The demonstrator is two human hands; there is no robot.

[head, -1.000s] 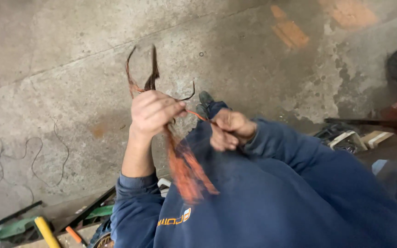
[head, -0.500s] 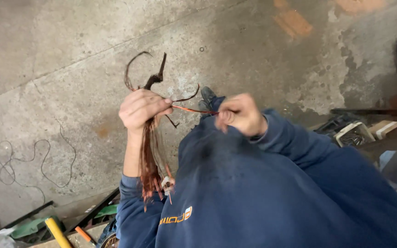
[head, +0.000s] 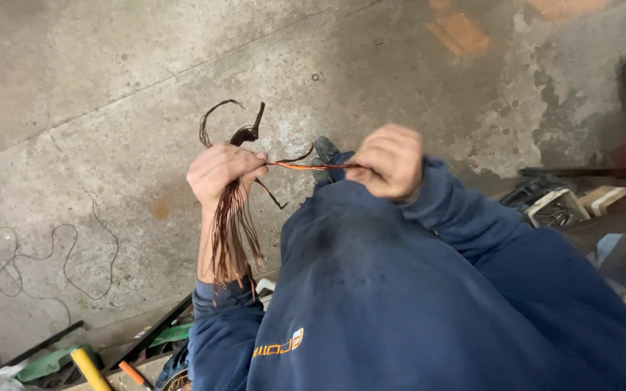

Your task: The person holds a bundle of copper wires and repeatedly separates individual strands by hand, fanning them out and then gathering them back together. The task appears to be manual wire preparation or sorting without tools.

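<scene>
Now the copper wire bundle point(head: 232, 224) hangs straight down from the left hand point(head: 222, 170), strands trailing along the forearm to the blue sleeve cuff point(head: 219, 297); a second ago the same strands were flared out reddish over the chest, so the bundle has swung down and settled. Dark burnt-looking ends point(head: 244, 130) curl up above the fist. Left hand is closed tight around the bundle near its top. One thin strand point(head: 306, 166) runs sideways, taut and nearly level, from the left thumb to the right hand point(head: 393, 161), which is shut in a pinch on that strand's end. Hands have moved further apart than before, so the strand reads as being drawn out of the bundle, separating one wire from the rest. Both hands are held up over the concrete floor point(head: 110, 87), in front of the blue sweatshirt point(head: 414, 289). Loose thin wire point(head: 45, 253) lies looped on the floor left; yellow-handled tool point(head: 90, 368) and green clutter bottom left; a grey tray point(head: 556, 206) sits right.
</scene>
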